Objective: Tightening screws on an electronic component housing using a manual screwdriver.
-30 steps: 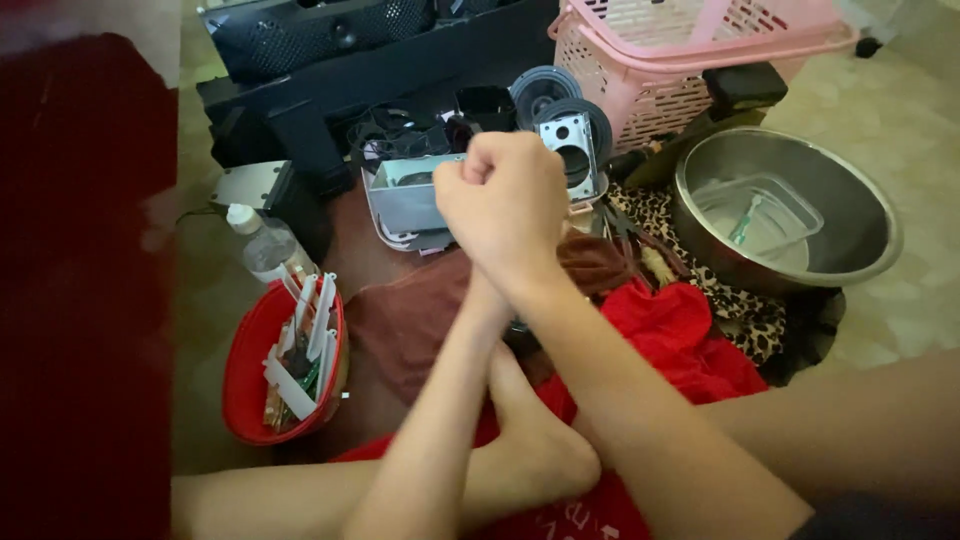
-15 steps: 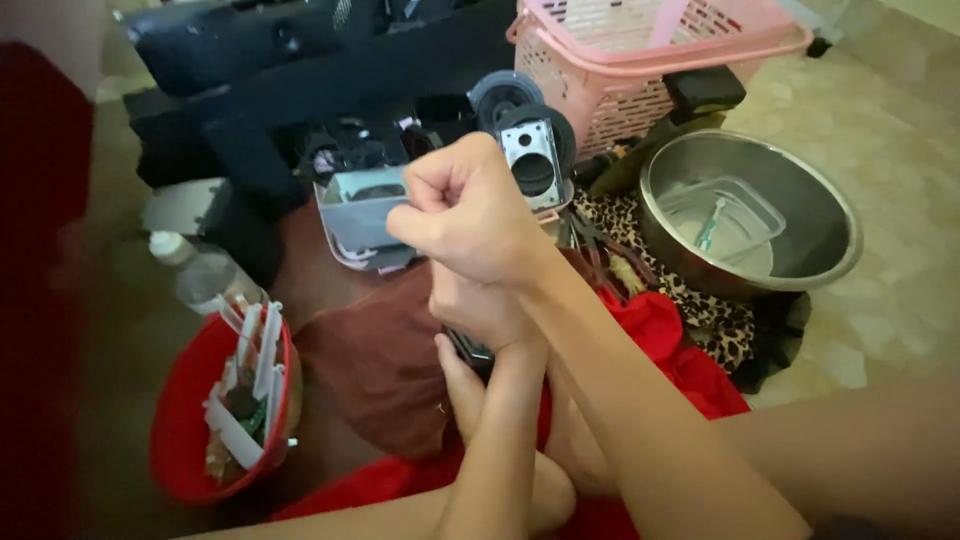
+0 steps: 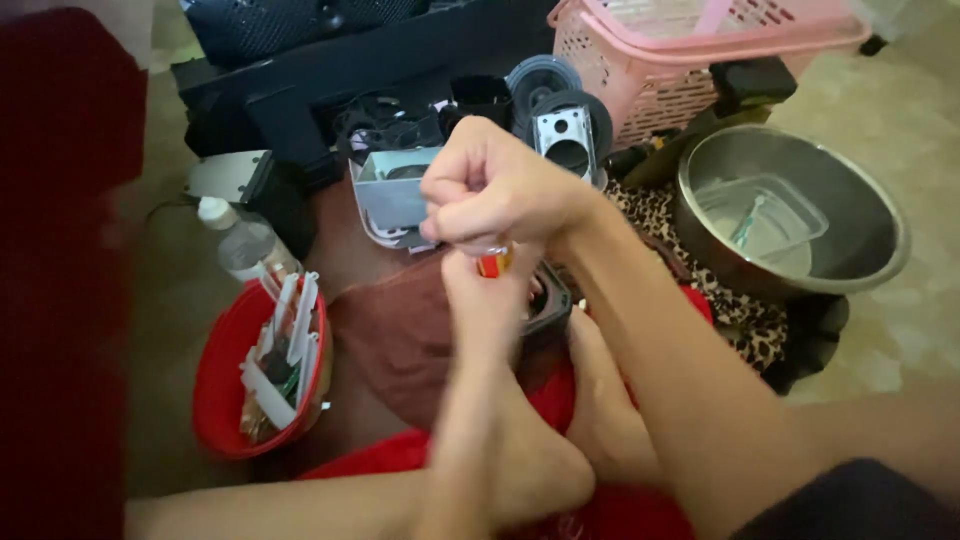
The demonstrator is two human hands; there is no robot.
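Observation:
My right hand is clenched in a fist around a small tool with an orange-red handle, which pokes out below the fist. My left hand sits directly under it and touches a dark square frame part, which it seems to grip. The fingers of that hand are hidden by the fist and blurred. Both hands hover over a brown cloth spread on red fabric. My bare feet rest under my forearms.
A red bowl with white sticks and a plastic bottle lie at the left. Behind the hands are a grey open box, round black speaker parts and a black case. At the right are a pink basket and a steel bowl.
My left hand has risen from beside my foot to just under the right fist. The orange-red handle now shows between the hands, and the view has shifted.

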